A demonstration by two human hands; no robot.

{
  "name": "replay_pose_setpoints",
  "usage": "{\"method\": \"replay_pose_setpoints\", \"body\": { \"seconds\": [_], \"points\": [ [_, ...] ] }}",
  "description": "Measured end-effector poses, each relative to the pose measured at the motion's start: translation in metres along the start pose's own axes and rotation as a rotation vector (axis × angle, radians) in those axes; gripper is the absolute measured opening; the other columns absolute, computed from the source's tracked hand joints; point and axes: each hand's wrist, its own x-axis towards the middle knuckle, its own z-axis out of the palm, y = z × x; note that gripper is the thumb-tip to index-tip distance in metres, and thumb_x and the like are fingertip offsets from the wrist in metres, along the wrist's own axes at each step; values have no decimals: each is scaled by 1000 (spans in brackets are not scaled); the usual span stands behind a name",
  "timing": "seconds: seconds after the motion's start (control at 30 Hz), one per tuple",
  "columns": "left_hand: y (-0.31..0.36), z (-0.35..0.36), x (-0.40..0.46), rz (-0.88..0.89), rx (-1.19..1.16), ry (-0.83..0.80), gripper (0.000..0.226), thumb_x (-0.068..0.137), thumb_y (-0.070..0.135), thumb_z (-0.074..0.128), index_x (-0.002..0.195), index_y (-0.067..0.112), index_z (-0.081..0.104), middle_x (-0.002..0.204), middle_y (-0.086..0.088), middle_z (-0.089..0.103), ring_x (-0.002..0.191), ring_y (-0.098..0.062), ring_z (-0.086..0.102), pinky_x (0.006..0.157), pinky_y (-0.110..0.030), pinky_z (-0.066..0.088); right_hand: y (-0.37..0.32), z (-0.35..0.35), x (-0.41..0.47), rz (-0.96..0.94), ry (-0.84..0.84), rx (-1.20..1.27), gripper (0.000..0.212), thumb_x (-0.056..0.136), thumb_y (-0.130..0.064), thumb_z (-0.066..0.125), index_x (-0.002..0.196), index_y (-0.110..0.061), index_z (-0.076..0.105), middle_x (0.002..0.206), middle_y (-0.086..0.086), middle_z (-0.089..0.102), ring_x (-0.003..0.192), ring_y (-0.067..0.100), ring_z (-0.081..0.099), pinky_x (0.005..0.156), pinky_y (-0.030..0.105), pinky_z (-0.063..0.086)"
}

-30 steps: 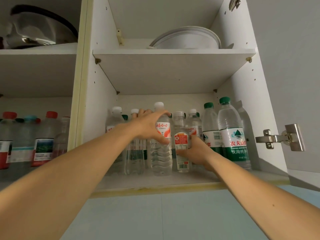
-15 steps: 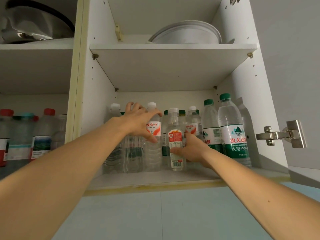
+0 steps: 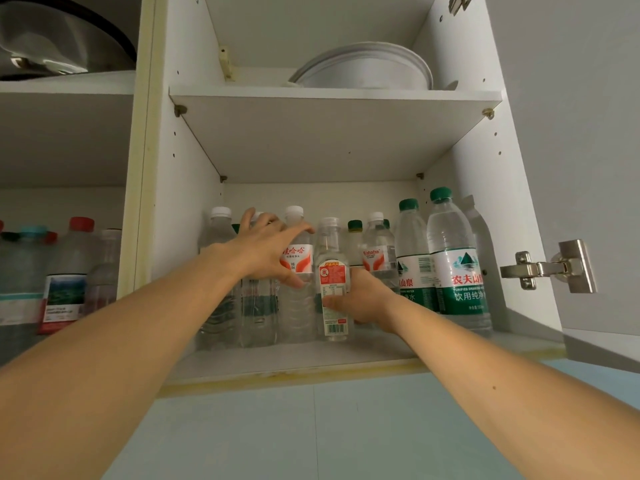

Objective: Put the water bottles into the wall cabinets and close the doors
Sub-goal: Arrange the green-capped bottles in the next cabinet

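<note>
forearms: both reaching up from bottom of view, into the open wall cabinet (image 3: 180,237)
cabinet underside: pale blue-green, closest to cam, yellowish front lip just above it
lower shelf (image 3: 277,362): white, bare strip at front, bottles standing upright further in
right hand (image 3: 363,299): low on the small red-label bottle (image 3: 332,282), thumb across the front below the label, rest of fingers wrapped behind, so grasping it; bottle upright w/ base on the shelf, front-most of the bunch
left hand (image 3: 266,251): higher up, fingers spread + curled round the white-cap bottle w/ red-orange label (image 3: 297,265), thumb on its front by the label edge, grasping it; that one touches the small bottle's left side
left cluster (image 3: 221,271): more clear white-cap bottles partly behind the left hand, packed tight vs the cabinet's left wall
right side: two tall green-label bottles (image 3: 457,271) w/ green caps, side by side near the right wall; another white-cap red-label one (image 3: 377,254) between them & the small bottle
back row: green caps poking up behind, can't count em
door hinge (image 3: 547,268): metal, on the open door at far right
upper shelf: white plates/bowls (image 3: 363,67) stacked
left compartment: also open, red-cap bottles (image 3: 69,271) on its lower shelf, a metal pot or lid (image 3: 62,39) up top
</note>
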Motion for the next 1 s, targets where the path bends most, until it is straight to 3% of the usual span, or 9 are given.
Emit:
{"method": "replay_pose_setpoints", "body": {
  "seconds": [0.27, 0.5, 0.6, 0.7, 0.77, 0.83, 0.93, 1.0],
  "points": [
    [2, 8, -8, -8, -79, 91, 105, 68, 72, 75, 152, 49, 16, 163, 1, 28, 153, -26, 11, 118, -54, -15, 1, 3, -4, -29, 41, 9, 30, 95, -21, 68, 125, -16, 64, 122, 4, 70, 117, 23, 65, 104, 46, 53],
    [20, 10, -30, -89, -269, 216, 99, 74, 63, 77, 154, 42, 23, 161, -1, 23, 148, -29, 16, 119, -55, 20, 2, 1, -11, -71, 70, -12, 27, 95, -26, 69, 121, -19, 67, 117, 1, 72, 112, 19, 67, 100, 41, 55],
    [37, -4, -36, -116, -405, 353, 90, 77, 64, 73, 152, 32, 33, 155, -2, 32, 144, -26, 26, 115, -47, 30, -5, -6, -18, -101, 262, -27, 53, 95, -33, 70, 141, -15, 52, 132, 1, 63, 121, 20, 61, 100, 30, 49],
    [62, -19, -38, -93, -538, 473, 77, 86, 59, 66, 149, 25, 38, 151, -2, 39, 140, -21, 33, 107, -36, 30, -8, -33, -36, -285, 613, -169, 40, 97, -26, 66, 134, -14, 58, 129, 2, 60, 114, 17, 59, 92, 27, 49],
    [83, -25, -38, -56, -607, 449, 70, 91, 58, 62, 148, 25, 40, 149, -3, 41, 137, -20, 38, 108, -36, 34, 0, -54, -51, -399, 766, -323, 35, 93, -20, 68, 127, -14, 61, 127, 1, 55, 117, 19, 54, 89, 28, 49],
    [105, -28, -35, -30, -669, 356, 68, 93, 58, 58, 149, 25, 39, 150, -3, 40, 136, -20, 40, 111, -45, 40, 13, -72, -65, -388, 847, -531, 48, 88, -20, 73, 132, -14, 57, 134, 4, 46, 124, 25, 44, 91, 34, 51],
    [133, -24, -25, -21, -747, 239, 67, 96, 51, 57, 153, 26, 31, 152, -3, 37, 136, -22, 43, 111, -49, 43, 32, -87, -82, -175, 807, -823, 80, 84, -30, 80, 149, -16, 37, 149, 15, 28, 132, 35, 32, 105, 45, 45],
    [148, -17, -15, -42, -836, 191, 68, 98, 43, 59, 155, 28, 24, 153, -4, 39, 130, -21, 49, 104, -45, 49, 41, -91, -87, -82, 714, -863, 92, 86, -34, 79, 155, -20, 20, 153, 17, 18, 135, 37, 32, 102, 43, 48]
  ]
}}
